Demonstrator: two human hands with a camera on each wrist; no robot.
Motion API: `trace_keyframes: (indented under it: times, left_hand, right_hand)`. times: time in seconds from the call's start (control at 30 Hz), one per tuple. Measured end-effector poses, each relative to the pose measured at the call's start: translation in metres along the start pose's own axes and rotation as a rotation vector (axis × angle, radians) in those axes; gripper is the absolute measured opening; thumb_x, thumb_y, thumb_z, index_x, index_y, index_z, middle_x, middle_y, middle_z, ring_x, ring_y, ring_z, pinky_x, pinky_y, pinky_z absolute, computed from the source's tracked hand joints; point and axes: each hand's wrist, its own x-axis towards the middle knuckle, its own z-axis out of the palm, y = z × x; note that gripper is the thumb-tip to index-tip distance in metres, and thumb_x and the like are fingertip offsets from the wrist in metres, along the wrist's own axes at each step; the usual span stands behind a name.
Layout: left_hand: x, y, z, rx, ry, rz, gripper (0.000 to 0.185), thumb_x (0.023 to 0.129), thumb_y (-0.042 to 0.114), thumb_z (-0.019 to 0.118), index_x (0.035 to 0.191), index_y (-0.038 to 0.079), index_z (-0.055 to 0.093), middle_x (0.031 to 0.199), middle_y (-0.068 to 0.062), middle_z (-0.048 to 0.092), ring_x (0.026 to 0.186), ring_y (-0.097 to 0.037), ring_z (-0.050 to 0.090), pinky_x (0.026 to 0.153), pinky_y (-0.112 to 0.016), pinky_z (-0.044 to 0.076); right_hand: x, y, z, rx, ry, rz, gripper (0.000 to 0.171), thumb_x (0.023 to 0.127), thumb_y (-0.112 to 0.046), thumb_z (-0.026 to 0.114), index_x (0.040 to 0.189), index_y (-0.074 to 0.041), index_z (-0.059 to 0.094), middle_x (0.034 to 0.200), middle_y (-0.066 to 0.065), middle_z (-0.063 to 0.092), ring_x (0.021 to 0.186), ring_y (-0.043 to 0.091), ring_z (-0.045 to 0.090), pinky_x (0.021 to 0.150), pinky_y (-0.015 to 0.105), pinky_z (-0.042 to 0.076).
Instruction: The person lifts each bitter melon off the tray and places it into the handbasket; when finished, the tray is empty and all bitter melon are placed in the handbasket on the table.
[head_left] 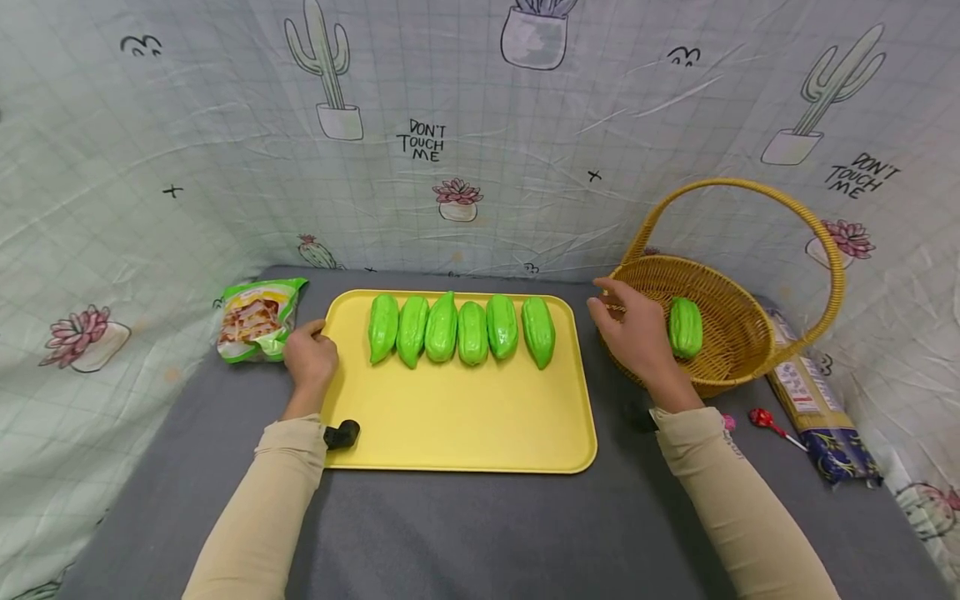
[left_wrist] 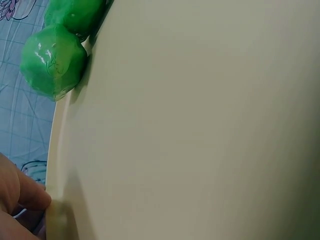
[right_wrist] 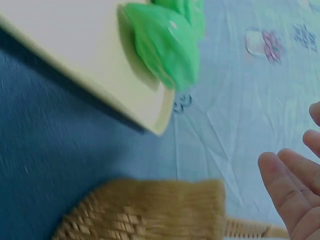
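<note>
A yellow tray lies on the grey table with several green bitter gourds in a row across its far half. My left hand grips the tray's left rim, and its thumb touches that rim beside the tray and an end gourd. My right hand hovers with relaxed fingers over the near-left rim of a wicker basket, holding nothing. One more gourd lies inside the basket. The right wrist view shows bare fingers, the basket's rim and the tray's corner.
A snack bag lies left of the tray. A red lollipop and a long noodle packet lie right of the basket. Its tall handle arches overhead. Cactus-print cloth walls the table on three sides.
</note>
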Motion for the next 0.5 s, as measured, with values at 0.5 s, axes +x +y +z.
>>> trace_keyframes:
  times: [0.5]
  left_hand:
    - [0.001, -0.001, -0.002, 0.001, -0.012, -0.001, 0.044, 0.099, -0.002, 0.037, 0.132, -0.006, 0.065, 0.133, -0.028, 0.065, 0.124, -0.048, 0.059, 0.107, -0.057, 0.048]
  right_hand:
    - [0.009, -0.007, 0.047, -0.076, -0.329, 0.134, 0.07, 0.101, -0.039, 0.062, 0.16, -0.012, 0.034, 0.156, 0.021, 0.048, 0.127, 0.044, 0.06, 0.096, 0.06, 0.054]
